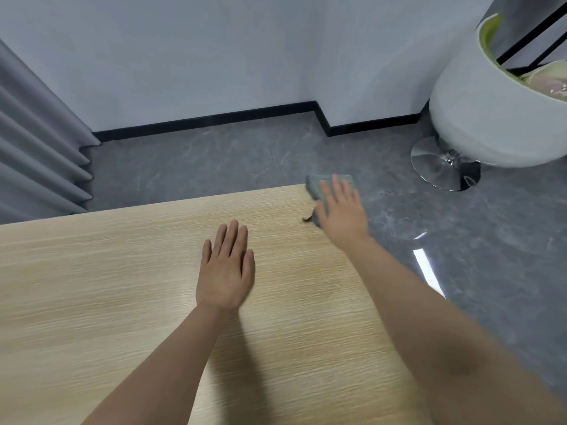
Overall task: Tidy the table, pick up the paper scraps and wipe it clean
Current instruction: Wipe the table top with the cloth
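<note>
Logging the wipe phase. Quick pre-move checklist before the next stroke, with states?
1. Cloth under right hand: ok, palm flat on it.
2. Cloth on the table: not ok, it overhangs the far right corner.
3. Left hand out of the wiping path: ok, flat mid-table, holding nothing.
4. Paper scraps gone: ok on the visible tabletop.
5. Tabletop wiped clean: cannot tell, image is blurred.
6. Chair away from the table: ok.
</note>
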